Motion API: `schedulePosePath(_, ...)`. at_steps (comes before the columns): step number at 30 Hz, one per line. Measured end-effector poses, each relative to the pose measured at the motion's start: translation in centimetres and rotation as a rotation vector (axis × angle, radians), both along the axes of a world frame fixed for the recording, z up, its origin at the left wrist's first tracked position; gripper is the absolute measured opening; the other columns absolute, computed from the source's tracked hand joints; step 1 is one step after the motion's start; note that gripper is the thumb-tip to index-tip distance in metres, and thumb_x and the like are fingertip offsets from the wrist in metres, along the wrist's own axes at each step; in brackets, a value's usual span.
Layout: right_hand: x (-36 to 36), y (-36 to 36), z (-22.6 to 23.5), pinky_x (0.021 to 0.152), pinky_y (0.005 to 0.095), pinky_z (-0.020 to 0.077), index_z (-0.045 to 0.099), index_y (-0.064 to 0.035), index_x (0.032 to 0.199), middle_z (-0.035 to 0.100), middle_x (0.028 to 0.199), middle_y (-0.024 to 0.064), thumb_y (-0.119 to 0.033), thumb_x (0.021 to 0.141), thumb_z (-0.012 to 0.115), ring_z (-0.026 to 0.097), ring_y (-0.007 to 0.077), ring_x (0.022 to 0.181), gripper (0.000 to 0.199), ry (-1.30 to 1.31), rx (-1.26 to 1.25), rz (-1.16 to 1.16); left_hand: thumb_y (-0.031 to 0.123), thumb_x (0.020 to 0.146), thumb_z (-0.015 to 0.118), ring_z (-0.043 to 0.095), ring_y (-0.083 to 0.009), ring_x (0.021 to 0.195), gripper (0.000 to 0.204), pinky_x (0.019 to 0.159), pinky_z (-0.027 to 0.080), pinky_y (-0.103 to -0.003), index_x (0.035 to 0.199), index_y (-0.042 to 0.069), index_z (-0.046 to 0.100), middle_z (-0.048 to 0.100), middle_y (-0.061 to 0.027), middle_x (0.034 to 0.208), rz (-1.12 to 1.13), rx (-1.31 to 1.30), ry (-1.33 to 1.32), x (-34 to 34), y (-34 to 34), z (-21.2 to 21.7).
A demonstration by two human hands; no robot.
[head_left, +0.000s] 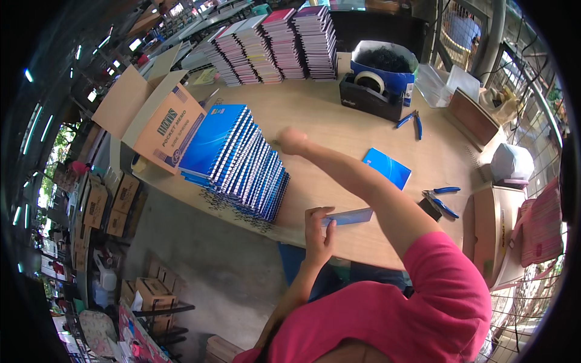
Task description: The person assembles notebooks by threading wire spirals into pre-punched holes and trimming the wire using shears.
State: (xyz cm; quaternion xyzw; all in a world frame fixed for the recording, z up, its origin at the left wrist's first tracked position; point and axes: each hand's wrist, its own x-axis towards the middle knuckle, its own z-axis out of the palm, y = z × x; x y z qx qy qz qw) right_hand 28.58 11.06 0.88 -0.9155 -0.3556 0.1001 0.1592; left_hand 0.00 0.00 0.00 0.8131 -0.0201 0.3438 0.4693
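Note:
My left hand (319,235) is closed on a thin, blue-covered memo pad (351,217), held nearly edge-on above the table's near edge. My right arm reaches across the table, and my right hand (292,140) is closed beside a tall stack of blue spiral notebooks (242,160). Whatever the right fingers grip is too small to make out. Loose wire coils (236,209) stick out along the foot of the stack. A single blue memo pad (387,167) lies flat on the table, under the reach of my right forearm.
Blue-handled cutters (443,201) and blue-handled pliers (410,123) lie at the right. A black tape dispenser (370,100) stands before a tub of dark coils (381,58). Notebook stacks (272,48) line the far edge. An open carton (166,124) stands left.

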Motion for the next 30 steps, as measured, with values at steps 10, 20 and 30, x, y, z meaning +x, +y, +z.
schedulePosePath(10, -10.5, -26.4, 12.0, 0.068, 0.0339, 0.0511, 0.072, -0.0104, 0.111, 0.069, 0.084, 0.0085, -0.007, 0.083, 0.069, 0.065, 0.0189, 0.075, 0.029, 0.139, 0.665, 0.281, 0.023, 0.082, 0.079, 0.053, -0.0293, 0.089, 0.031, 0.075, 0.046, -0.039, 0.096, 0.002, 0.060, 0.052, -0.0120, 0.095, -0.064, -0.016, -0.001, 2.2, -0.3, 0.9)
schedulePosePath(20, -16.4, -35.4, 8.7, 0.068, 0.0332, 0.0497, 0.073, -0.0087, 0.105, 0.069, 0.089, 0.0063, -0.003, 0.080, 0.072, 0.062, 0.0195, 0.075, 0.026, 0.140, 0.526, -0.005, 0.040, 0.076, 0.083, 0.050, -0.0289, 0.093, 0.050, 0.079, 0.043, -0.040, 0.093, 0.003, 0.054, 0.047, -0.0117, 0.096, -0.014, 0.028, -0.028, 3.3, -2.1, 0.1)
schedulePosePath(30, -9.7, -36.4, 4.5, 0.085, 0.0302, 0.0521, 0.057, -0.0017, 0.111, 0.067, 0.100, 0.0081, -0.006, 0.095, 0.062, 0.065, 0.0148, 0.094, 0.018, 0.376, 1.381, -0.363, 0.031, 0.075, 0.085, 0.048, -0.0277, 0.090, 0.046, 0.077, 0.042, -0.040, 0.092, 0.002, 0.052, 0.047, -0.0105, 0.095, 0.075, -0.007, -0.027, 2.1, 0.3, 0.4)
